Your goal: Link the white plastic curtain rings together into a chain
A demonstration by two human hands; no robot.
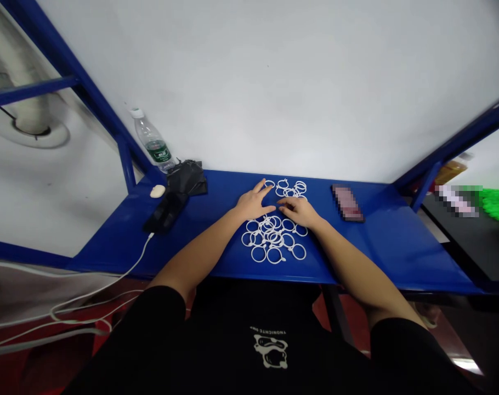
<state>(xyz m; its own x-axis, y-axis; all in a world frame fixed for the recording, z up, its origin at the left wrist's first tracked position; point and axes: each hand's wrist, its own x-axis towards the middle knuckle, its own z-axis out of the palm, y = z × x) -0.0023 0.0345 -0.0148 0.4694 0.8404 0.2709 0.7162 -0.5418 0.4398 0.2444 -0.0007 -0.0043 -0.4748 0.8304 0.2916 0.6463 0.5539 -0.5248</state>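
Note:
Several white plastic rings [274,238] lie spread on the blue table [381,247], with a smaller cluster of rings [291,188] farther back. My left hand [253,203] rests flat among them, fingers spread, the index finger reaching to a ring at the back. My right hand [299,211] lies just to its right on the table. Its fingers are curled together and point left toward the left hand's fingertips. Whether they pinch a ring is too small to see.
A phone [347,203] lies right of the rings. At the back left stand a water bottle [153,141], a black bag [179,189] and a small white object [157,191]. White cables [122,274] hang off the left edge. Blue frame bars rise on both sides.

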